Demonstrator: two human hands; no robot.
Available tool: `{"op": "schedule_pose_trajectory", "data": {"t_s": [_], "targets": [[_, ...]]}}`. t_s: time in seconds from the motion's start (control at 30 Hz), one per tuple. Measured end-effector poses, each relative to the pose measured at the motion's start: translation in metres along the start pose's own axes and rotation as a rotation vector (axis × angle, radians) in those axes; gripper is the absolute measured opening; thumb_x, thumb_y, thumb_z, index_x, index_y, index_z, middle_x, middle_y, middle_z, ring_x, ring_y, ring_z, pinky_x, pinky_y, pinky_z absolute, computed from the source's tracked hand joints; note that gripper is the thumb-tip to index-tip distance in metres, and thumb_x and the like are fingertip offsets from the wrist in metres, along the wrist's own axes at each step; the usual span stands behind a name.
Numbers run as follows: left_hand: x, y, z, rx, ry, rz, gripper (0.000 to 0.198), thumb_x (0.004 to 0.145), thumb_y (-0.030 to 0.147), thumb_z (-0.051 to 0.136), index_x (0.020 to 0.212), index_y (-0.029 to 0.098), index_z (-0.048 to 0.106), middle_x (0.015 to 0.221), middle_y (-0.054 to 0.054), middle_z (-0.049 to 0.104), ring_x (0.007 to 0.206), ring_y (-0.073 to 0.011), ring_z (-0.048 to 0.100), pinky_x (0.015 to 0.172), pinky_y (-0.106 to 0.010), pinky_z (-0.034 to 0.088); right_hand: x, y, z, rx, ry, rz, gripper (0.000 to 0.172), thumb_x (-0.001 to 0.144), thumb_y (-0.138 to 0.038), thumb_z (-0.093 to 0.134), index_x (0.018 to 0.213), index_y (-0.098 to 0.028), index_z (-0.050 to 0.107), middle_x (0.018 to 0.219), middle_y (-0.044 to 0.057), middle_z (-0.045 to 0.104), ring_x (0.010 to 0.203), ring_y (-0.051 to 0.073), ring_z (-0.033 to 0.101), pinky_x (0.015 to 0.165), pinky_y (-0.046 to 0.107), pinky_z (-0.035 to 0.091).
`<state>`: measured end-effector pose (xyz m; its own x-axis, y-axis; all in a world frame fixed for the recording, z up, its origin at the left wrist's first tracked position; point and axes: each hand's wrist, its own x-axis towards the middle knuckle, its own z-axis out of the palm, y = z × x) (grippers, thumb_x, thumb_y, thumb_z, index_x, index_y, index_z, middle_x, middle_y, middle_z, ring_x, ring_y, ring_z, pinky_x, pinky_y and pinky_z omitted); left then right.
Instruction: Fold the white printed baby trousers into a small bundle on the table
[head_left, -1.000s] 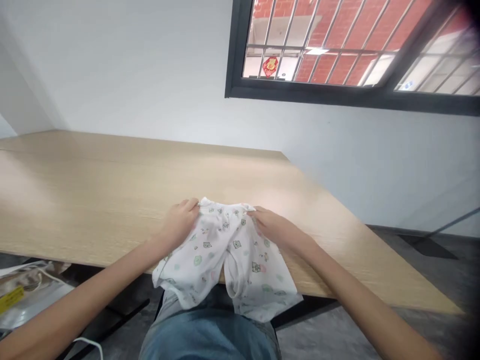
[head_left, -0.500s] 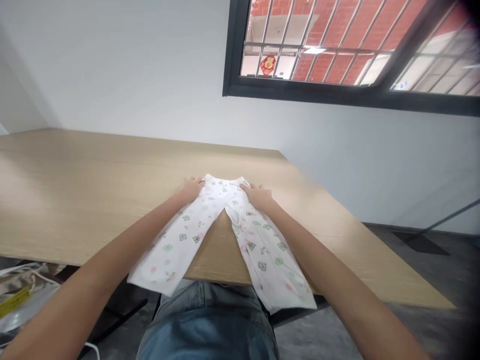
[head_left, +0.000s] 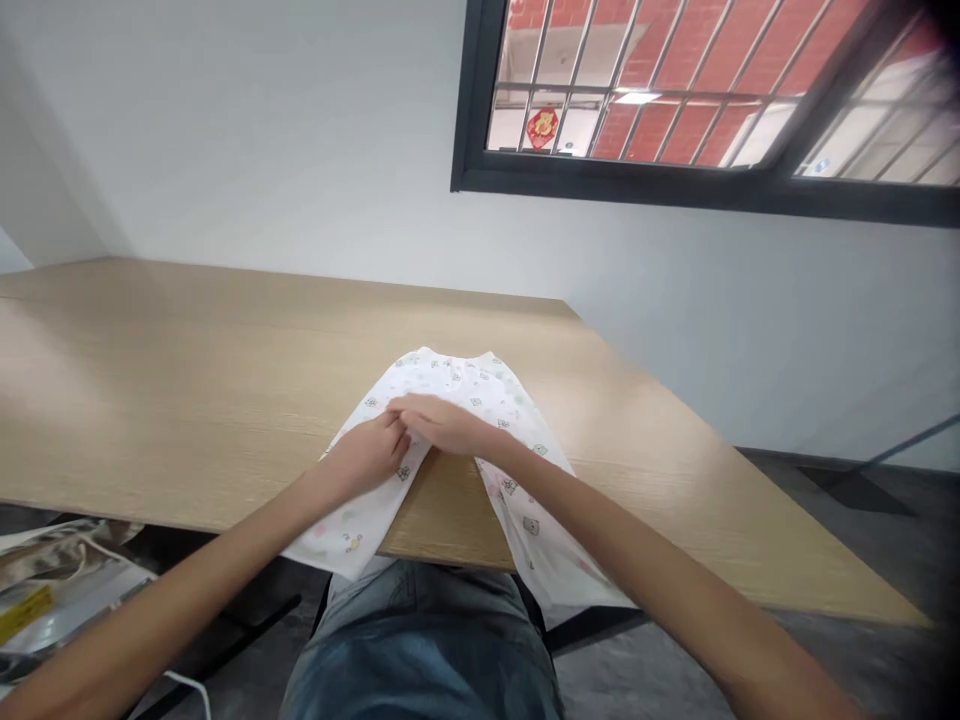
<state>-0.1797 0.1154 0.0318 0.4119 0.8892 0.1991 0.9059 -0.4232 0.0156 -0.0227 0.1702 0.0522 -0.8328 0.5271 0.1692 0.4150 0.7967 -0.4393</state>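
Note:
White child's trousers point(head_left: 517, 420) with small printed animals lie spread on the wooden table, waistband away from me, both leg ends hanging over the near edge. My left hand point(head_left: 373, 452) is over the upper part of the left trouser leg, fingers curled; whether it grips the cloth is hidden. Across the top of that same leg reaches my right hand point(head_left: 439, 420), its fingers stretched out flat and meeting the fingertips of my left hand. The crotch area is partly covered by my right hand.
The wooden table point(head_left: 225, 370) runs along a white wall below a barred window point(head_left: 637, 180). Below the table at the lower left are bagged items with a yellow label point(head_left: 26, 612) and a white cord point(head_left: 187, 685). A dark stand base point(head_left: 855, 488) rests on the floor at right.
Both hands have left the sides of the waist. My right hand moved left and nearer to me, my left hand moved nearer to me, and they now meet over the left leg.

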Motion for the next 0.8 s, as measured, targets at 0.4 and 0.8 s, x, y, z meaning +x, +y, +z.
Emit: {"op": "schedule_pose_trajectory", "data": {"t_s": [0.4,0.8], "targets": [[-0.145,0.016,0.026,0.191,0.346,-0.112,0.057,0.095,0.04,0.023,0.143,0.01,0.017,0.14,-0.014,0.039,0.128,-0.0277,0.037,0.102,-0.046,0.031,0.063,0.057,0.003,-0.2,-0.012,0.425,0.048,0.096,-0.027,0.019,0.142,-0.015,0.026,0.147,0.007,0.021,0.135,0.026,0.017,0.106,0.058,0.004],[-0.087,0.07,-0.005,-0.138,0.159,-0.216,0.048,0.096,0.033,0.017,0.135,0.013,0.037,0.139,-0.011,0.041,0.129,-0.0297,0.034,0.101,-0.056,0.029,-0.084,0.035,-0.062,0.062,-0.011,0.409,0.046,0.092,-0.05,0.035,0.123,-0.023,0.057,0.128,0.002,0.053,0.116,0.025,0.049,0.098,0.039,0.038]]}}
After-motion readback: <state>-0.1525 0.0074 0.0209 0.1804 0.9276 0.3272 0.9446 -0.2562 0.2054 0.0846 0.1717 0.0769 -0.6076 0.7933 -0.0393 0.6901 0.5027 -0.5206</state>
